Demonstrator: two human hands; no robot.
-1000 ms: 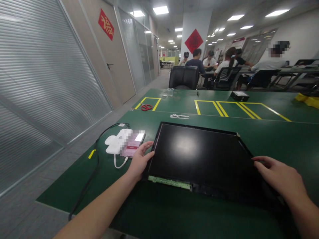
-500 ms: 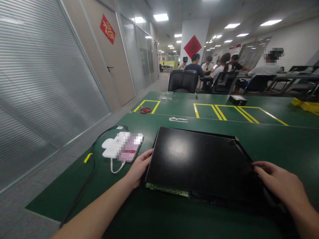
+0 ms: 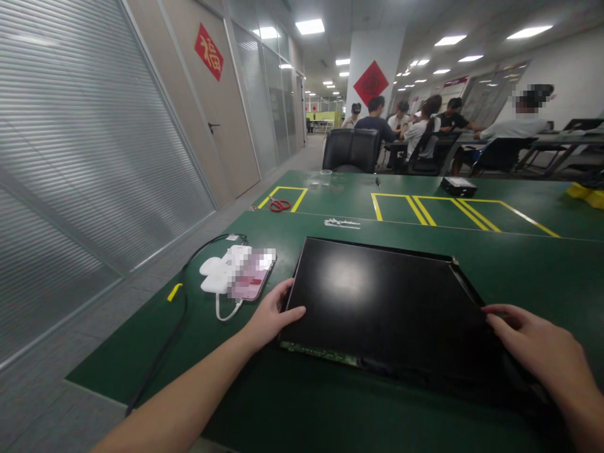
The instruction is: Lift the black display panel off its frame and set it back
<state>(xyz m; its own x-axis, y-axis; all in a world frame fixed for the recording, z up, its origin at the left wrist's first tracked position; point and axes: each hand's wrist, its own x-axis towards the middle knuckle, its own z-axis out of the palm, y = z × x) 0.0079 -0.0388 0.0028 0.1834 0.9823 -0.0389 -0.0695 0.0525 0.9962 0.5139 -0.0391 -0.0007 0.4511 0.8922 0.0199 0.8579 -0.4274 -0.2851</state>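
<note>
A black flat display panel (image 3: 377, 302) lies in front of me over the green table (image 3: 117, 358), with a strip of green circuit board (image 3: 321, 353) showing along its near left edge. My left hand (image 3: 274, 314) grips the panel's left edge, its thumb on the glossy face and the other fingers partly hidden beside and under it. On the far side, my right hand (image 3: 528, 336) holds the right edge between thumb and fingers. Whether the panel rests on the table or is slightly raised, I cannot tell.
Left of the panel lie a phone (image 3: 257, 277), a white charger (image 3: 219, 277) and a black cable (image 3: 182, 314). Beyond are red-handled scissors (image 3: 280, 205), a small grey-white tool (image 3: 342, 223), a clear cup (image 3: 326, 177) and a black box (image 3: 458, 186). Several people sit behind a black chair (image 3: 352, 151).
My left thumb has come up over the panel's face from its left edge. My right hand keeps its hold. The whole view has shifted slightly.
</note>
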